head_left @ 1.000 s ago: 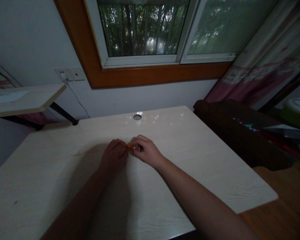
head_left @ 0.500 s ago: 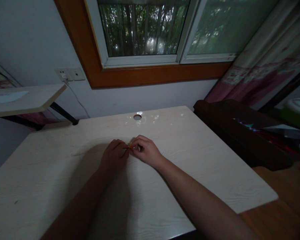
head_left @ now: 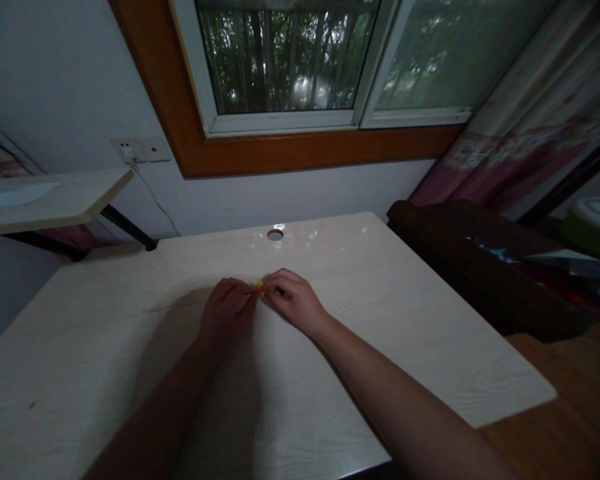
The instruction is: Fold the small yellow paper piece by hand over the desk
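Observation:
Between my fingertips is a small yellow-orange piece (head_left: 260, 287), too small and too covered to name its kind. My left hand (head_left: 227, 307) pinches it from the left, its fingers closed and in shadow. From the other side, the thumb and forefinger of my right hand (head_left: 295, 300) close on the same piece. Both hands meet low over the pale wood-grain table (head_left: 380, 353), near its middle. Most of the piece is hidden behind the fingers.
A round cable hole (head_left: 275, 235) lies near the table's back edge. On the left, a raised shelf (head_left: 95, 193) stands on black legs, with a plugged-in cord (head_left: 155, 200) behind. Dark wooden furniture (head_left: 445, 247) flanks the right side, and a window sits beyond.
More of the yellow part shows between my fingertips now. My right fingers have shifted slightly, and both hands stay in about the same place.

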{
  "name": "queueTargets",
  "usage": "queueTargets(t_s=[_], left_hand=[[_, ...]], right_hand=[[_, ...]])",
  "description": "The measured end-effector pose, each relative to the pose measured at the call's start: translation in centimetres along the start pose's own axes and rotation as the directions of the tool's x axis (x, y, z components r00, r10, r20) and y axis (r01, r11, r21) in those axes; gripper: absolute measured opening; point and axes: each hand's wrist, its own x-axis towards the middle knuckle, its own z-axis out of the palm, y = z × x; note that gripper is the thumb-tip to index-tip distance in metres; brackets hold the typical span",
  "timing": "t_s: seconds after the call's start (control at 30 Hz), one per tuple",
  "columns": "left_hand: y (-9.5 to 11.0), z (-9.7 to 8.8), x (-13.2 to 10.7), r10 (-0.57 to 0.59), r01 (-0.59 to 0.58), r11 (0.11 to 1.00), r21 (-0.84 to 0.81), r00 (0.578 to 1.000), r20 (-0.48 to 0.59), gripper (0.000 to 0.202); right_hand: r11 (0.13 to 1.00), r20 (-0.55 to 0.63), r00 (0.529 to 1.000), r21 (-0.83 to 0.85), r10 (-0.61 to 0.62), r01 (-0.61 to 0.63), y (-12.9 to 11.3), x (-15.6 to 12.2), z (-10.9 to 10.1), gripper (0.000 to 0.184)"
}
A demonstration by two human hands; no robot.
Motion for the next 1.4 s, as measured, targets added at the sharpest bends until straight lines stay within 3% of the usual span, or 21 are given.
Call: queueTargets(t_s=[0.27, 0.4, 0.53, 0.7, 0.9, 1.1, 1.4], left_hand=[[0.25, -0.16, 0.08, -0.179, 0.179, 0.974, -0.136, 0.984, 0.014, 0.010], [0.39, 0.30, -0.12, -0.302, 0.330, 0.875, -0.354, 0.944, 0.134, 0.017], [0.31, 0.64, -0.38, -0.361, 0.398, 0.761, -0.512, 0.916, 0.176, 0.025], [-0.21, 0.62, -0.43, -0.360, 0.417, 0.753, -0.509, 0.908, 0.213, 0.014], [-0.38, 0.45, -0.17, -0.377, 0.407, 0.752, -0.518, 0.911, 0.168, 0.014], [-0.39, 0.37, -0.18, -0.361, 0.361, 0.791, -0.494, 0.927, 0.100, 0.013], [-0.03, 0.41, -0.09, -0.315, 0.355, 0.787, -0.504, 0.934, 0.167, 0.013]], right_hand=[[0.998, -0.032, 0.998, 0.048, -0.045, 0.047, -0.30, 0.22, -0.47, 0.016], [0.998, -0.070, 0.996, 0.036, -0.053, 0.056, -0.46, 0.17, -0.45, 0.016], [0.998, -0.066, 0.996, 0.025, -0.057, 0.059, -0.44, 0.03, -0.40, 0.016], [0.997, -0.050, 0.997, 0.057, -0.054, 0.057, -0.43, 0.00, -0.36, 0.019], [0.995, -0.053, 0.998, 0.088, -0.041, 0.046, -0.63, 0.07, -0.10, 0.017], [0.986, -0.116, 0.982, 0.094, 0.146, -0.135, -0.68, -0.04, 0.04, 0.012], [0.985, 0.020, 0.987, 0.063, 0.157, -0.158, -0.39, 0.15, 0.11, 0.009]])
